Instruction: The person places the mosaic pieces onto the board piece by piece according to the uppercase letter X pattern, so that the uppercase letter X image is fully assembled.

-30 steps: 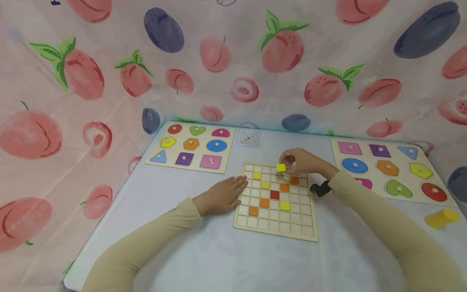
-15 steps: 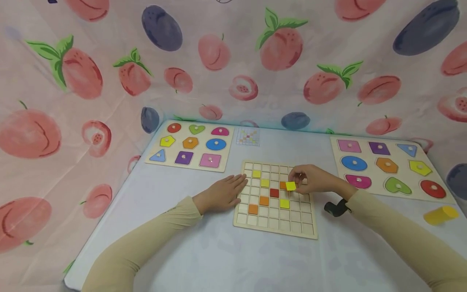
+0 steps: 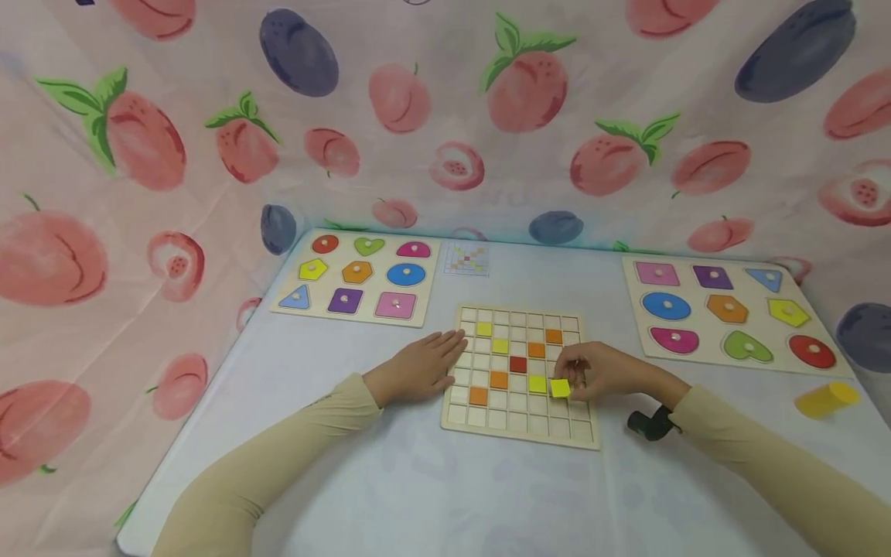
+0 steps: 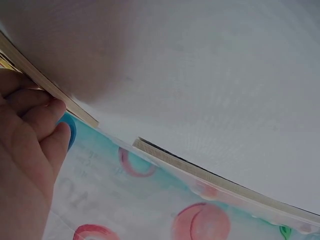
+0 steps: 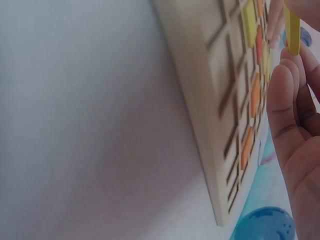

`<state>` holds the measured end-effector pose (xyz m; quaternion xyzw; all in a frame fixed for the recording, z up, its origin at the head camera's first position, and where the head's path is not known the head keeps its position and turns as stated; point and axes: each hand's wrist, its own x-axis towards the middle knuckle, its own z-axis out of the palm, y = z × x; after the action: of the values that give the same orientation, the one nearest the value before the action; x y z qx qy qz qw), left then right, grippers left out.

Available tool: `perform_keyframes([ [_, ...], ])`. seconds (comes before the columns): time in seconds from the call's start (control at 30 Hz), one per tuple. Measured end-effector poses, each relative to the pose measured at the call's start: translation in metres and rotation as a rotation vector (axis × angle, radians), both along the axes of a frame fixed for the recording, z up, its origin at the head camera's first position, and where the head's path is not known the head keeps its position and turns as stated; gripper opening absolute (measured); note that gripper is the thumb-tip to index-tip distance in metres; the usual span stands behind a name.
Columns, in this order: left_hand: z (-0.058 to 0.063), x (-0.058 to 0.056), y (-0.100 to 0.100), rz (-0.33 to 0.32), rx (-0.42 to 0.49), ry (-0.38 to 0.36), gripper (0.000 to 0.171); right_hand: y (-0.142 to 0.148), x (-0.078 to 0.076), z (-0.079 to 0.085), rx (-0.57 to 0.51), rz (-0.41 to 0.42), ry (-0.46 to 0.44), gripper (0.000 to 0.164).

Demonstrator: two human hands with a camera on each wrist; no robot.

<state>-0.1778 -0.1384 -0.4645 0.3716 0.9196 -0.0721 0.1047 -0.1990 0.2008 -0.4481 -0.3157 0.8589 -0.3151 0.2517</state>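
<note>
A wooden grid board lies mid-table, with yellow, orange and one red square tile set in its cells. Between thumb and fingers my right hand pinches a yellow square tile, held over the board's right-hand columns beside a seated yellow tile. The right wrist view shows this pinched tile edge-on, above the board. My left hand rests with extended fingers at the board's left edge; its fingertips touch the rim.
Two shape-puzzle boards with knobbed pieces lie at the back left and right. Between them is a small printed pattern card. A yellow cylinder lies at far right. A fruit-print cloth hangs behind the table.
Carrying the yellow tile, my right hand has moved from the board's far edge toward me and slightly right. My left hand stays at the board's left edge.
</note>
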Motion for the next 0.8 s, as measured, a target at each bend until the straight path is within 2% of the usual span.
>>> perform_keyframes([
  [0.17, -0.003, -0.001, -0.001, -0.004, -0.001, 0.011, 0.065, 0.0, 0.003, -0.008, -0.004, 0.03, -0.016, 0.025],
  [0.4, -0.004, -0.002, 0.0, -0.013, -0.002, 0.018, 0.065, 0.0, 0.007, -0.012, 0.044, 0.025, -0.047, 0.027],
  [0.8, -0.002, -0.002, 0.0, -0.021, 0.005, 0.011, 0.064, 0.0, 0.006, -0.013, 0.043, 0.084, -0.014, 0.029],
])
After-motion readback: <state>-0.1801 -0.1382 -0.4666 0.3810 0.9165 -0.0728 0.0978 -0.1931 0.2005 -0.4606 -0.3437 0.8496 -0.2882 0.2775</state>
